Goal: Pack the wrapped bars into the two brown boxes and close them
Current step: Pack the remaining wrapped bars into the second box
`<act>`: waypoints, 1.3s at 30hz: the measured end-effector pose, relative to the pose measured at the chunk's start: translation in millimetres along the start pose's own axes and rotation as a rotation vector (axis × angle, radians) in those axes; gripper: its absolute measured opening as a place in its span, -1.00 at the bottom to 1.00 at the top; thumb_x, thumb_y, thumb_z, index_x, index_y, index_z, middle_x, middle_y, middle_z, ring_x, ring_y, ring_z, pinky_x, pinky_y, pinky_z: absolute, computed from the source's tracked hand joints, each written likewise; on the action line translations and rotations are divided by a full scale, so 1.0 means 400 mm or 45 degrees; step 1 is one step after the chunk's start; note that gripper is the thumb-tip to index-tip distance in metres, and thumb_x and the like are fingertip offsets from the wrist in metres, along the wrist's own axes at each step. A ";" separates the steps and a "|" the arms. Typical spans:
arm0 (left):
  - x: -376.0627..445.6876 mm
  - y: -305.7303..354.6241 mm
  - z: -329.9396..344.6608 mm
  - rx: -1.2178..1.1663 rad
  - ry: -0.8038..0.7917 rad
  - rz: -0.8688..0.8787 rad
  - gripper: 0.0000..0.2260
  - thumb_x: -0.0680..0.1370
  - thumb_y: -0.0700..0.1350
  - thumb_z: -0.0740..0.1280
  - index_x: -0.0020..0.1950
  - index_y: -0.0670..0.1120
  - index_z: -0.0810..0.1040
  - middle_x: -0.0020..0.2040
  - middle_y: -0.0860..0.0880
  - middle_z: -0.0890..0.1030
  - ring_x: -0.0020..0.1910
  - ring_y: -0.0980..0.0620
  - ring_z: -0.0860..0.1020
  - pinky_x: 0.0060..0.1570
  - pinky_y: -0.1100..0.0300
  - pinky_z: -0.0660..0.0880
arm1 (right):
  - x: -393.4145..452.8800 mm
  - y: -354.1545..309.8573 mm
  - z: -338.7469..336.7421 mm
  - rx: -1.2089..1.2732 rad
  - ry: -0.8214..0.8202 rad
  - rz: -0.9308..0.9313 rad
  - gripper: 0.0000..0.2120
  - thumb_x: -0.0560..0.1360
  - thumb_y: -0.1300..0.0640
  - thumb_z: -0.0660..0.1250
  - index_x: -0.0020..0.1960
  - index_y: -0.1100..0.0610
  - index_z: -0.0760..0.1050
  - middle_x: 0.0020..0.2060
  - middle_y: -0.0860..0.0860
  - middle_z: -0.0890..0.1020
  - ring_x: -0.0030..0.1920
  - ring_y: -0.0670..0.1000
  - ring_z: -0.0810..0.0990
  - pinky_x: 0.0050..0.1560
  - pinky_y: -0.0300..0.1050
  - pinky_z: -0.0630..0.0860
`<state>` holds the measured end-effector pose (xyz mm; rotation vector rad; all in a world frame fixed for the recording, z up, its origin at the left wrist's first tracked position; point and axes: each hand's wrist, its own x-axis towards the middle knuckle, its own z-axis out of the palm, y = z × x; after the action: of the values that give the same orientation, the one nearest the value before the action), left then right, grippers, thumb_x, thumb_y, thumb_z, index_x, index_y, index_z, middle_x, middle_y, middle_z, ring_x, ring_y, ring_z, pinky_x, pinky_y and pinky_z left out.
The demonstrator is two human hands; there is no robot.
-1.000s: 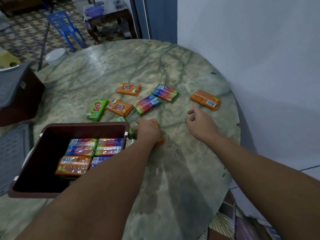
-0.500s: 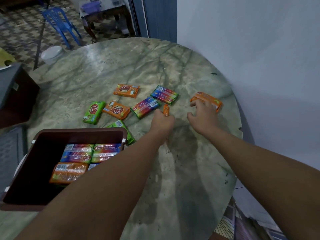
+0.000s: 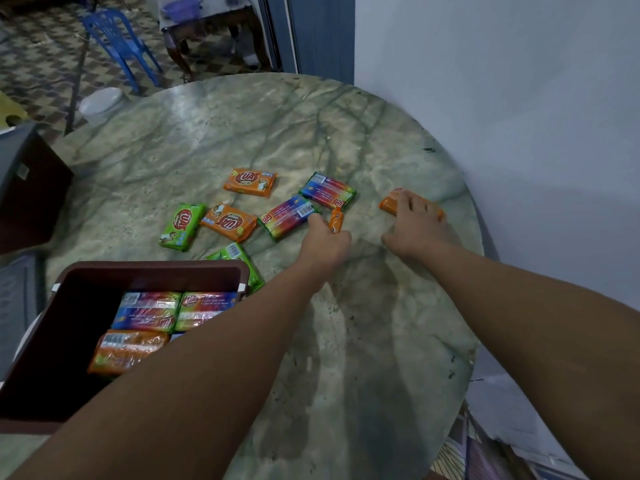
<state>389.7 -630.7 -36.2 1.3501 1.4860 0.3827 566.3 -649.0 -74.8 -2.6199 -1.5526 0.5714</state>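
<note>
An open brown box (image 3: 152, 268) at the lower left holds several wrapped bars. Loose bars lie on the marble table (image 3: 346, 341): a green bar (image 3: 181, 226), two orange bars (image 3: 250, 181) (image 3: 228, 221), two rainbow bars (image 3: 287, 216) (image 3: 327, 190), and another green bar (image 3: 239, 254) against the box's far wall. My left hand (image 3: 325, 240) grips a small orange bar (image 3: 336, 220) on edge, with one finger touching the nearer rainbow bar. My right hand (image 3: 415, 223) lies with its fingers over an orange bar (image 3: 389, 204) near the wall, thumb apart from it.
A second brown box (image 3: 34, 188) with a grey lid stands at the table's left edge. The white wall (image 3: 502, 133) runs close along the table's right side. A blue chair (image 3: 117, 43) and a wooden table (image 3: 207, 26) stand on the floor beyond.
My left hand lifted an orange bar from beside the box and carried it forward to the rainbow bar. My right hand reached forward and landed on the far-right orange bar.
</note>
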 end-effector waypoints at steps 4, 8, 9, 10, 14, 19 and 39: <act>-0.005 0.001 -0.002 0.020 0.002 -0.005 -0.72 0.60 -0.08 0.28 0.27 -0.05 0.28 0.07 -0.13 0.53 -0.08 -0.02 0.52 -0.16 0.04 0.51 | -0.027 -0.018 0.002 -0.080 0.152 0.047 -0.30 0.55 -0.12 0.33 0.55 0.17 0.19 0.41 0.16 0.29 0.39 0.22 0.30 0.30 0.12 0.35; -0.013 0.000 0.000 0.040 0.002 -0.018 -0.74 0.61 -0.09 0.27 0.25 -0.06 0.28 0.04 -0.11 0.52 -0.12 0.01 0.50 -0.18 0.06 0.51 | -0.067 -0.023 0.040 0.042 0.193 0.051 -0.40 0.56 -0.11 0.32 0.51 0.08 0.23 0.38 0.19 0.30 0.36 0.25 0.33 0.31 0.14 0.34; -0.015 -0.001 0.000 0.042 0.006 -0.020 -0.74 0.61 -0.09 0.27 0.24 -0.06 0.28 0.03 -0.10 0.51 -0.13 0.02 0.50 -0.17 0.05 0.52 | -0.078 -0.023 0.049 0.061 0.202 0.014 -0.40 0.57 -0.09 0.31 0.51 0.07 0.21 0.38 0.19 0.32 0.35 0.26 0.34 0.30 0.15 0.36; -0.017 -0.001 0.000 0.046 0.008 -0.020 -0.74 0.61 -0.09 0.28 0.23 -0.06 0.27 0.01 -0.08 0.51 -0.13 0.03 0.50 -0.16 0.05 0.52 | -0.087 -0.027 0.054 0.069 0.204 -0.026 -0.41 0.57 -0.07 0.31 0.51 0.08 0.21 0.37 0.19 0.33 0.34 0.26 0.35 0.29 0.14 0.37; -0.033 -0.003 -0.002 -0.002 0.008 -0.016 -0.67 0.61 -0.09 0.29 0.28 -0.06 0.22 0.00 -0.08 0.48 -0.15 0.06 0.48 -0.30 0.15 0.43 | -0.117 -0.062 0.066 0.155 0.142 -0.010 -0.35 0.50 -0.12 0.46 0.41 0.10 0.23 0.35 0.25 0.35 0.32 0.27 0.36 0.29 0.09 0.33; -0.070 0.016 -0.022 -0.118 -0.016 0.038 -0.56 0.63 -0.05 0.28 0.34 0.00 0.07 -0.02 -0.03 0.45 -0.09 0.07 0.47 -0.27 0.18 0.41 | -0.155 -0.108 0.064 0.469 0.091 0.054 -0.05 0.37 -0.27 0.55 0.51 0.13 0.16 0.36 0.26 0.40 0.35 0.28 0.35 0.31 0.09 0.33; -0.193 -0.042 -0.435 -0.256 0.068 0.493 -0.64 0.61 -0.04 0.30 0.30 -0.08 0.23 -0.07 0.03 0.46 -0.16 0.11 0.48 -0.30 0.30 0.44 | -0.391 -0.478 -0.005 0.782 0.373 0.029 -0.10 0.37 -0.28 0.51 0.53 0.07 0.22 0.38 0.21 0.35 0.38 0.29 0.32 0.40 0.13 0.29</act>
<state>223.0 -634.9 57.0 1.4707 1.1874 0.7987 339.2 -687.2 14.5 -2.1355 -1.0499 0.5286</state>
